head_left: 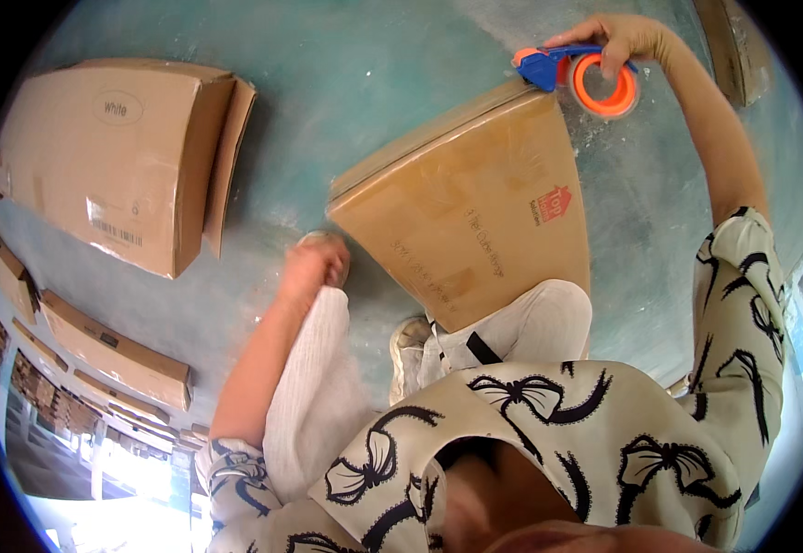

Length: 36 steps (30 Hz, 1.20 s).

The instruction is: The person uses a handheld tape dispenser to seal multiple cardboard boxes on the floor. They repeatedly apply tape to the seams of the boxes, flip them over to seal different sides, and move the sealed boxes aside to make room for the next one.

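At box's far edge | right hand (625, 39) grips tape dispenser (578, 78) | cardboard box (475, 207)

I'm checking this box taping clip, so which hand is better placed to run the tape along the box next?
The right hand, probably: it already grips the tape dispenser at the far edge of the cardboard box. The left hand rests low beside the box's near corner, holding no tool.

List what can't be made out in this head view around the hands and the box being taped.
- Left hand: motion-blurred beside the cardboard box; contact unclear.
- Box's near edge: hidden by the person's knee.
- Tape dispenser under the right hand: tape itself too faint to trace.
- Stacked boxes: bent at the fisheye rim.
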Each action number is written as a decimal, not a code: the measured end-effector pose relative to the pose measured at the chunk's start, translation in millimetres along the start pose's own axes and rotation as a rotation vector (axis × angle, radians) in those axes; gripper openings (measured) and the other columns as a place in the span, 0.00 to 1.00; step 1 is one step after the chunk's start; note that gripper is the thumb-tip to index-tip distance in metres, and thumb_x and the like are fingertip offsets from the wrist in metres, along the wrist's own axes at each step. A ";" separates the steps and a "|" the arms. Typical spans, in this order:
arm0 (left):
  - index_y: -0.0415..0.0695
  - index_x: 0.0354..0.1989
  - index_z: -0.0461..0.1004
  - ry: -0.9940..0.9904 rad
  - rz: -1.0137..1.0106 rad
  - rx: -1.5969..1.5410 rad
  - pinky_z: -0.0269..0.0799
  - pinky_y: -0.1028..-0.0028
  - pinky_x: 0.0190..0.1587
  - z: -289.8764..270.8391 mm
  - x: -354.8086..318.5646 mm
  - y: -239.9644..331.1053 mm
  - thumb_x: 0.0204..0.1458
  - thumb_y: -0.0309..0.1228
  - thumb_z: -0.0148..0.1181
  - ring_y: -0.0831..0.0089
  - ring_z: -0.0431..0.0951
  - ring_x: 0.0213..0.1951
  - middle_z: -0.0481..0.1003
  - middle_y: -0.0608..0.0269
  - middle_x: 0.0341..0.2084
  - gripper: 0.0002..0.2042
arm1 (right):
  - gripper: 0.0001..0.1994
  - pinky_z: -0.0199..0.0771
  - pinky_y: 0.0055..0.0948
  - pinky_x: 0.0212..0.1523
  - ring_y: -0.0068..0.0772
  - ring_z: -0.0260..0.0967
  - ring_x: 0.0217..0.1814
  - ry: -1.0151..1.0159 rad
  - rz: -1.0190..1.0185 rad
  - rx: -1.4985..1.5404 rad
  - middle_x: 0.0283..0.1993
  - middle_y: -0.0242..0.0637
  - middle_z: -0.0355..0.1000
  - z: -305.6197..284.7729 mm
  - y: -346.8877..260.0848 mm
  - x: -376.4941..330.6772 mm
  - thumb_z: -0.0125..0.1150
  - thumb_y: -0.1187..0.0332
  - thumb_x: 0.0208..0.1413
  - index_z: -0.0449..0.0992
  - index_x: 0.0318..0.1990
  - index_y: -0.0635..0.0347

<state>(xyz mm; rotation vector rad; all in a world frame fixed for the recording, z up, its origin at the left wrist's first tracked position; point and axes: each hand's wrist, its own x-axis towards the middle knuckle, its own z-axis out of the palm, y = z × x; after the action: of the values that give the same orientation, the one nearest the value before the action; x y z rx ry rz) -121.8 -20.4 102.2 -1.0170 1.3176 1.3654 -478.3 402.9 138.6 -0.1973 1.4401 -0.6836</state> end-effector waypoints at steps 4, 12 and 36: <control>0.40 0.19 0.76 0.124 -0.157 0.106 0.63 0.76 0.21 27.0 -15.5 8.4 0.47 0.30 0.57 0.78 0.70 0.18 0.73 0.64 0.15 0.09 | 0.48 0.65 0.25 0.58 0.30 0.67 0.56 0.020 -0.095 0.164 0.57 0.37 0.70 8.9 25.5 3.3 0.74 0.69 0.20 0.67 0.61 0.62; 0.40 0.60 0.58 0.398 0.354 -0.062 0.50 0.70 0.58 42.4 12.1 50.0 0.58 0.47 0.51 0.68 0.56 0.56 0.58 0.55 0.56 0.28 | 0.45 0.65 0.26 0.60 0.31 0.67 0.56 0.007 -0.091 0.241 0.58 0.42 0.68 12.2 22.4 1.0 0.72 0.73 0.25 0.66 0.62 0.62; 0.38 0.46 0.71 0.406 1.417 1.145 0.74 0.65 0.30 180.2 57.0 159.0 0.58 0.40 0.53 0.59 0.77 0.29 0.77 0.55 0.35 0.17 | 0.45 0.62 0.27 0.62 0.29 0.67 0.55 0.115 -0.430 0.495 0.58 0.37 0.69 89.8 173.8 -32.5 0.76 0.70 0.30 0.64 0.64 0.54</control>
<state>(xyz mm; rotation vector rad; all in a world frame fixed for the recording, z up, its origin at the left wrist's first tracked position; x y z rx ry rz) -280.5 168.7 92.8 0.6618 2.8350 0.8623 -338.2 534.4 89.6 -0.0789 1.3009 -1.3985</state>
